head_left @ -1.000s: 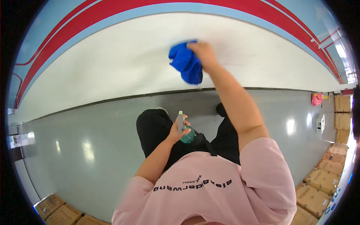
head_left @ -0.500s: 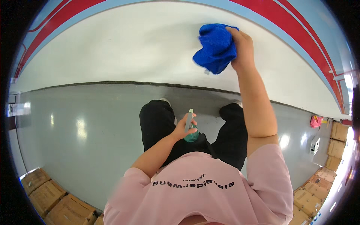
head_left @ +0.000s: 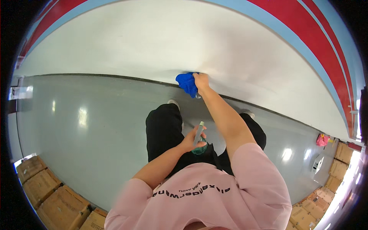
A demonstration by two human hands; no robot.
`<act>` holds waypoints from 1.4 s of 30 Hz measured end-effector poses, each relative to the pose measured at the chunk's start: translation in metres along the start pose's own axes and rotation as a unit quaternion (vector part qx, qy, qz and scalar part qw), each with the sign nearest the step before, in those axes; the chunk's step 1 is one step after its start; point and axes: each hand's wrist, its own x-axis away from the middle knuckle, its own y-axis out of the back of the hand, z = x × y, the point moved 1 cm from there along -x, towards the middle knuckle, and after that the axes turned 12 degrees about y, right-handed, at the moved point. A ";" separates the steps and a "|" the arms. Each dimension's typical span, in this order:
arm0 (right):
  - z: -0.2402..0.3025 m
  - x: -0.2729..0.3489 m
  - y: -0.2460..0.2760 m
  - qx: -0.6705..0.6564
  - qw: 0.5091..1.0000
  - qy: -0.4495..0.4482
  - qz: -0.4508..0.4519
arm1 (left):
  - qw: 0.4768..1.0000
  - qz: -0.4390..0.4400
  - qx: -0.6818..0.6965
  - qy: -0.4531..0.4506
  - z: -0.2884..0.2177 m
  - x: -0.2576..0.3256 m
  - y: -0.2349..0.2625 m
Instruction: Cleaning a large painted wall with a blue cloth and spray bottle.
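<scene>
A crumpled blue cloth (head_left: 186,83) is bunched in my right hand (head_left: 201,81), whose fingers are closed on it. The cloth lies against the lower part of a white wall (head_left: 126,46), close to the dark strip (head_left: 149,80) where wall and floor meet. Lower down, between my knees, my left hand (head_left: 190,141) is wrapped around the neck of a spray bottle (head_left: 199,148). Its body is translucent green and its head is grey with a pale tip. My fingers and the spray head cover part of the bottle.
Grey shiny floor (head_left: 92,115) stretches around my feet. Cardboard boxes (head_left: 63,205) line the lower left, and more boxes (head_left: 339,170) stand at the right. A pink bag (head_left: 322,140) and a white box-shaped object (head_left: 317,163) sit on the floor at right. Red and blue bands (head_left: 283,19) run above the white wall.
My right hand has brought the blue cloth down and to the left, from higher on the white wall to near its bottom edge. My left hand keeps its hold on the spray bottle.
</scene>
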 end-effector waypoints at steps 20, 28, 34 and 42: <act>0.117 0.053 -0.021 0.041 0.976 0.207 0.050 | 0.997 -0.011 0.069 0.043 -0.002 0.016 0.010; 0.202 0.072 -0.014 -0.230 0.954 0.175 0.082 | 1.000 -0.006 0.024 0.007 -0.003 0.012 0.011; 0.023 0.013 -0.017 -0.062 0.993 0.069 -0.067 | 0.999 0.008 0.047 0.024 -0.001 0.003 -0.004; 0.172 0.075 0.008 -0.198 0.974 0.081 0.075 | 0.997 -0.022 0.072 0.021 0.002 0.011 0.005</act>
